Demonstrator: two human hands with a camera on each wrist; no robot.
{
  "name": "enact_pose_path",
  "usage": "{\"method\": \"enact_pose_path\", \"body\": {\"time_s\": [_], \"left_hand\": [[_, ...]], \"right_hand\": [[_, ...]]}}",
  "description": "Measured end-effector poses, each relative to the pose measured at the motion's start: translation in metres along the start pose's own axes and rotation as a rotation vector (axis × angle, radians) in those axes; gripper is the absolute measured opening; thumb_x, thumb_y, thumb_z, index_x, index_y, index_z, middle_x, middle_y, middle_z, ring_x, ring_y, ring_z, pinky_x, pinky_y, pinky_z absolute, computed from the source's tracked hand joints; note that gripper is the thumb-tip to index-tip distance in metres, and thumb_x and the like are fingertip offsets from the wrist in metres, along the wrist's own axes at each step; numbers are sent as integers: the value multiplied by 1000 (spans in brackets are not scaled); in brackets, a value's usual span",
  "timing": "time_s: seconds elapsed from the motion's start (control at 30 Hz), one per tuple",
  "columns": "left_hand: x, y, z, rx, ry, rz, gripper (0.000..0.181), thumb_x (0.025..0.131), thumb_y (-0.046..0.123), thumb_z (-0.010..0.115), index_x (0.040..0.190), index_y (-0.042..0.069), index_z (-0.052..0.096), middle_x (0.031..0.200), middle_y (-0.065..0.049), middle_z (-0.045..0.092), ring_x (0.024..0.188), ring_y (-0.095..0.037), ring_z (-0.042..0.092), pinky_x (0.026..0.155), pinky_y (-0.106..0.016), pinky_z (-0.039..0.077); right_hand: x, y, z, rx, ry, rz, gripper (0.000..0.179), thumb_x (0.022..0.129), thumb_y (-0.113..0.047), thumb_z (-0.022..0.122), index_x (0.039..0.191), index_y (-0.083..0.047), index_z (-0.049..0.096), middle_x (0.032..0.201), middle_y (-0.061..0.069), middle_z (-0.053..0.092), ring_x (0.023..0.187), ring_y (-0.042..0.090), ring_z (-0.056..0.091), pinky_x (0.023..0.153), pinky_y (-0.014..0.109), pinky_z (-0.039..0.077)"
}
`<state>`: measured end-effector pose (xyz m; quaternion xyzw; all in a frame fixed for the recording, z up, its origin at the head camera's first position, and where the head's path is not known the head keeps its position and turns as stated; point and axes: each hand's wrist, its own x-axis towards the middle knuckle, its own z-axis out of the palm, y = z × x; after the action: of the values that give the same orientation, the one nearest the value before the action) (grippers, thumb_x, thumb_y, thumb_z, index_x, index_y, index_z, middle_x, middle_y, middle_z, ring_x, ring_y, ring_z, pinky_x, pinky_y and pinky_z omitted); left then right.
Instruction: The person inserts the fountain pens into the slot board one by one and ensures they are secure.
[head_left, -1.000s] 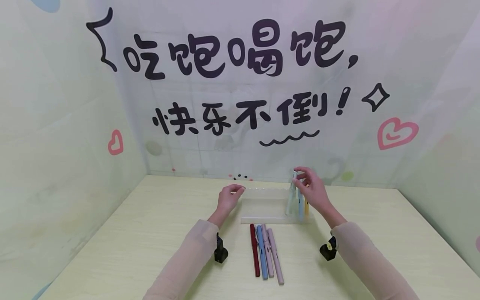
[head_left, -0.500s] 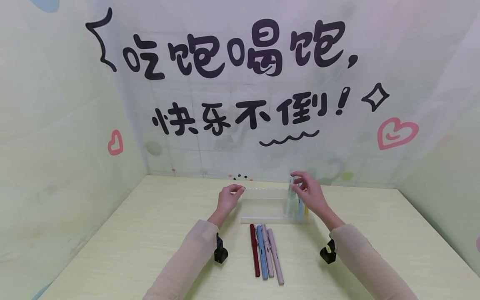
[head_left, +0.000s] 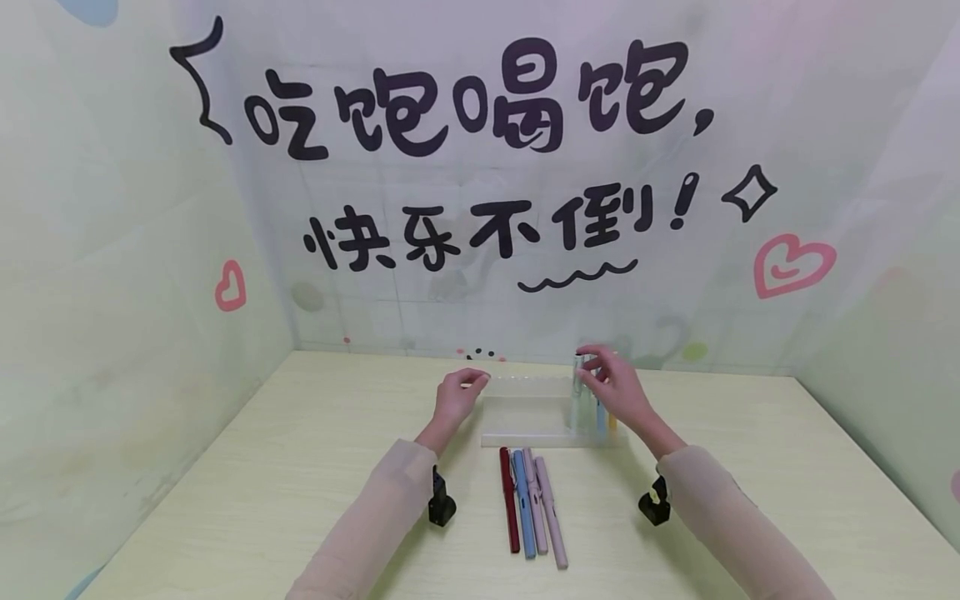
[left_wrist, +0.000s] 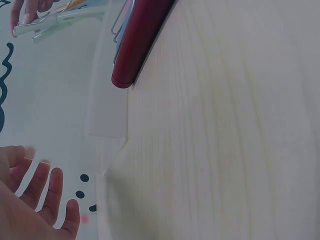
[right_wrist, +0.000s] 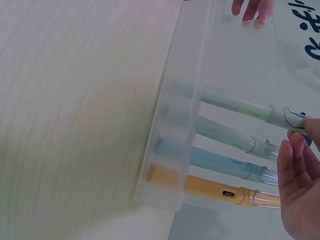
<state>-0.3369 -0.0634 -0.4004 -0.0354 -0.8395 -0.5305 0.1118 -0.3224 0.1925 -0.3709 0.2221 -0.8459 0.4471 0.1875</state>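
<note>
My right hand (head_left: 618,387) pinches the cap end of a light green pen (right_wrist: 240,105). That pen stands nearly upright, its lower end behind the front lip of a clear plastic pen holder (head_left: 525,410). Beside it in the holder stand another pale green pen (right_wrist: 225,134), a light blue pen (right_wrist: 220,162) and an orange pen (right_wrist: 212,189). At the holder's upper left corner, my left hand (head_left: 457,396) pinches the edge between thumb and fingertips. In the left wrist view this hand's other fingers are spread.
In front of the holder lie a dark red pen (head_left: 510,500), a blue pen (head_left: 524,504) and two pale purple pens (head_left: 552,512), side by side on the pale wooden table (head_left: 300,492). A printed cloth wall (head_left: 420,321) rises close behind the holder.
My right hand has shifted slightly left and down, and the light green pen has gone from tilted to nearly upright in the holder. My left hand stays at the corner.
</note>
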Motion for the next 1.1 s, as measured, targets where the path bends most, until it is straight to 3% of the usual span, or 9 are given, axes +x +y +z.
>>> {"method": "enact_pose_path", "body": {"time_s": [0.23,0.57,1.1], "left_hand": [[0,0,0,-1,1,2,19,87,18,57,96,4,65,92,-7,62,89,-21,56,76,-33,46],[-1,1,-1,-4,-2,-7,19,87,18,56,97,4,65,92,-7,61,88,-21,55,72,-32,47],[-1,0,-1,7,-2,1,20,87,19,56,96,4,65,91,-7,61,86,-21,56,68,-31,47]], "right_hand": [[0,-2,2,-20,5,19,29,84,-8,59,112,-3,53,84,11,60,59,18,51,46,28,44],[2,0,4,-67,29,18,29,84,-9,60,112,-4,55,53,0,41,45,13,36,40,25,32],[7,5,11,-106,72,27,29,84,-10,60,112,-3,58,46,-1,37,37,4,27,37,24,26]]}}
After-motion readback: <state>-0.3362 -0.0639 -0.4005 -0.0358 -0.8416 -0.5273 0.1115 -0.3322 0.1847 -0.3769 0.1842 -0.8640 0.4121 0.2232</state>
